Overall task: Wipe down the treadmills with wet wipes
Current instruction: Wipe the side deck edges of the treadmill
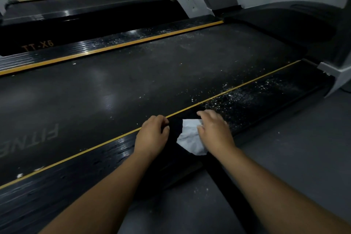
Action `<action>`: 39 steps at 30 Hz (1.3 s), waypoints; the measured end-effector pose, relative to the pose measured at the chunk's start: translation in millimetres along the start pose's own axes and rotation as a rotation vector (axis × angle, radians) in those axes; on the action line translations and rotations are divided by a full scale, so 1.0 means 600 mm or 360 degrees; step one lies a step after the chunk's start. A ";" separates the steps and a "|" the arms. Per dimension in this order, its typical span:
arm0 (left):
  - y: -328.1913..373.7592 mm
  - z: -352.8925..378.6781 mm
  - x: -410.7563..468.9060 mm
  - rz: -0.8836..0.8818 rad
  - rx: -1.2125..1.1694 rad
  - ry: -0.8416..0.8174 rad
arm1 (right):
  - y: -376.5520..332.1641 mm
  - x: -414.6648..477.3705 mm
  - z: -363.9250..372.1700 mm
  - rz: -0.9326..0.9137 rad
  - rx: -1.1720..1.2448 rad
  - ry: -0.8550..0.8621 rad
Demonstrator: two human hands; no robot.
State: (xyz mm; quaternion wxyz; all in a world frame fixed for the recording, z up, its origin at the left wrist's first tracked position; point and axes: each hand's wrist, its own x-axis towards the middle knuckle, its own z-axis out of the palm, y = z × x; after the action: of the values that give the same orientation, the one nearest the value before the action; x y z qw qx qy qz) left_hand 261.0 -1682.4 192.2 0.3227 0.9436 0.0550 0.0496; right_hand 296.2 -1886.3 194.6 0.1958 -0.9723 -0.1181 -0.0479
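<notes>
Pressing a crumpled white wet wipe [190,138] down on the treadmill's near side rail [106,159], just to the near side of the yellow stripe [247,84] and about midway along the rail. Holding it there with the right hand [215,132], with fingers spread apart and laid over the wipe's right edge rather than closed round it. Probably done to keep the sheet flat against the ribbed plastic and push it along. Set right beside a dense scatter of white specks [245,94] on the same rail, to the right of the hand, so likely about to sweep that way. Resting the left hand [152,135] just left of the wipe and apart from it, on the rail at the stripe, with fingers curled in together and nothing visible in them. Seemingly placed as a prop for leaning in over the deck. Looks darker and cleaner along the rail to the left, with only a few flecks, hence a guess at roughly half of this rail done. Beyond the stripe, the wide grey running belt [133,85], dusty toward the right, with partial lettering at its left edge. Farther off, the far side rail [136,37], speckled too and by the look of it not yet wiped, with TT-X6 lettered just beyond its left end. At far right, the black motor cover [284,24]. Nearest, grey floor [294,157] with a little stray debris. Behind, more treadmills [76,4] in a row, presumably not yet cleaned.
</notes>
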 end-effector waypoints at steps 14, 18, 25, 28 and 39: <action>-0.021 0.009 -0.028 0.0369 0.0224 0.0008 | -0.043 0.083 -0.031 -0.0174 -0.0131 0.0162; -0.040 0.001 -0.031 0.0422 0.0303 0.0029 | -0.037 0.018 -0.017 -0.0595 -0.0297 0.0203; -0.049 0.002 -0.033 0.0507 0.0365 0.0084 | -0.006 -0.064 -0.002 -0.0541 -0.0221 0.0196; -0.046 0.007 -0.031 0.0525 0.0373 0.0101 | -0.043 -0.052 0.028 -0.0282 -0.0183 0.0076; -0.033 0.031 -0.024 0.0573 0.0425 -0.0118 | 0.016 -0.015 0.032 -0.0121 -0.0238 -0.0334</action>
State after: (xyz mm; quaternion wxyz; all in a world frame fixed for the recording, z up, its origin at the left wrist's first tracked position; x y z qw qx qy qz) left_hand 247.6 -1680.2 164.7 0.1827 0.9737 -0.1200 0.0641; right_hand 290.8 -1889.3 172.0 0.1075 -0.9787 -0.1707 0.0380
